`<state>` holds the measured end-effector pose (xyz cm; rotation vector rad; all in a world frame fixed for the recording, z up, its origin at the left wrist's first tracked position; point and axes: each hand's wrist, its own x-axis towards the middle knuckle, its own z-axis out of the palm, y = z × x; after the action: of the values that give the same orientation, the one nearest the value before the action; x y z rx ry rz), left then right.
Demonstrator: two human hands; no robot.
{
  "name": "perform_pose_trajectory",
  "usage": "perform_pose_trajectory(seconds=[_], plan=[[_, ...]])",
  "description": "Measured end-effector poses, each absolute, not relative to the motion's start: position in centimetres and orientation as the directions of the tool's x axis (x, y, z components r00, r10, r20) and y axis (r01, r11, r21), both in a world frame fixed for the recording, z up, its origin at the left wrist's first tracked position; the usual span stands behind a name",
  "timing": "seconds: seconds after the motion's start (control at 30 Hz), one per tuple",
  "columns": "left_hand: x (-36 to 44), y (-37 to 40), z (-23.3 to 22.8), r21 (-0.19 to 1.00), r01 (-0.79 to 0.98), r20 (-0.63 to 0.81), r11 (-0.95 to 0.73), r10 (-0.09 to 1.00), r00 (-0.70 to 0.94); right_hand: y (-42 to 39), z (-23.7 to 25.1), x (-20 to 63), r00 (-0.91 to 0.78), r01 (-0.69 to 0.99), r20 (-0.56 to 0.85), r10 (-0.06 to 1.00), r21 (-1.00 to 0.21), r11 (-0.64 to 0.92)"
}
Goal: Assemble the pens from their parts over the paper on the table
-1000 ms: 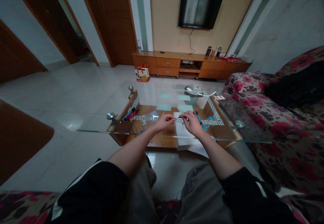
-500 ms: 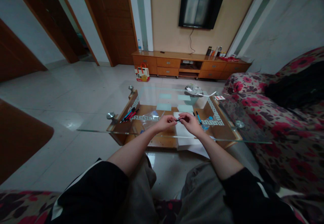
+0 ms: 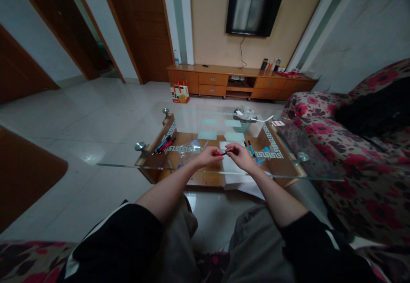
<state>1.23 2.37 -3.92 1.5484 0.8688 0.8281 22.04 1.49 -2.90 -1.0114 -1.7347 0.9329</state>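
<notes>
In the head view, our left hand [image 3: 209,156] and right hand [image 3: 241,156] meet just below the middle of the frame, above the near edge of the glass table [image 3: 224,123]. Between them we hold a small dark pen [image 3: 225,152], the grip of each hand pinched together on one end of it (the piece is too small to tell whether it is a whole pen or a cap and barrel). Under the hands lies a white sheet of paper [image 3: 235,176]. To the left of centre a bundle of red and blue pens [image 3: 164,144] rests on the table, with a clear plastic bag [image 3: 191,147] just beside it. Right of the hands two more loose pens [image 3: 249,147] lie near a blue-tinted wrapper [image 3: 263,153].

What could go wrong, as we judge it: the pinch is on the very tips, so a twist or pull with uneven force could let the pen slip and drop on the glass, then roll off the near edge to the floor.
</notes>
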Motion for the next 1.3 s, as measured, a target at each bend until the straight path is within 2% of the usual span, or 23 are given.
perform_pose_trajectory(seconds=[0.2,0.6,1.3], plan=[[1.1,2.4,-3.9,0.991,0.106,0.013,-0.079,0.858,0.513,1.5,-2.9,22.1,-0.266,0.247,0.301,0.916,-0.897,0.366],[1.1,2.0,-3.2,0.977,0.171,0.026,-0.128,0.866,0.5,1.3,-3.0,22.3,-0.291,0.306,0.253,0.923,-0.889,0.34],[1.2,2.1,-3.6,0.979,0.144,0.047,-0.142,0.853,0.52,0.8,-2.6,22.2,-0.338,0.4,0.137,0.931,-0.875,0.274]])
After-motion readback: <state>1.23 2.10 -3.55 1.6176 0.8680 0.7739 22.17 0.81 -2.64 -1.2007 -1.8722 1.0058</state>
